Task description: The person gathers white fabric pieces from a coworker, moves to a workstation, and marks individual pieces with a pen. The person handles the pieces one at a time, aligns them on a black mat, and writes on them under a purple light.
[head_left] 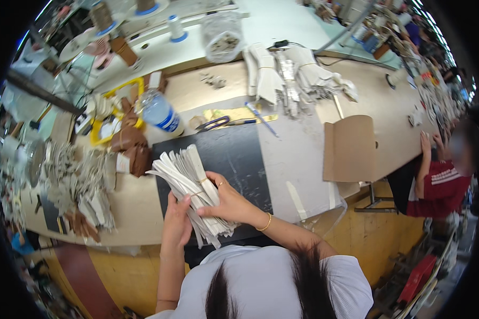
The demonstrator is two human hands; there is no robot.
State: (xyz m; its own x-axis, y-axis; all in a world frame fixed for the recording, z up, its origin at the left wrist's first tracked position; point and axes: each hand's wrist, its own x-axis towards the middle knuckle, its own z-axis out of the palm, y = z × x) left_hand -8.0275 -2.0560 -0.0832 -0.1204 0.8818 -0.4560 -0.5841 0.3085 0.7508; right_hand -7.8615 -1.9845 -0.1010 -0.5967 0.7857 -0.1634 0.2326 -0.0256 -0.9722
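Note:
A thick bundle of white strips [182, 169] is between my hands, tilted over the front edge of a black cutting mat [234, 154]. What looks like a thin band goes round its middle. My left hand [178, 217] grips the bundle's lower left side, thumb across the strips. From the right, my right hand [230, 201] wraps round it, with the thumb in front and fingers behind. Behind the bundle lie purple-handled scissors [214, 123] and a blue-and-white pen [262, 119].
Tied white bundles [269, 74] lie at the back. A water bottle [162, 112] stands beside a yellow basket [96, 130] and brown pieces [130, 141]. More pale strips [74, 170] pile up at left. A brown cardboard piece [350, 149] is right; a person in red [442, 186] sits beyond.

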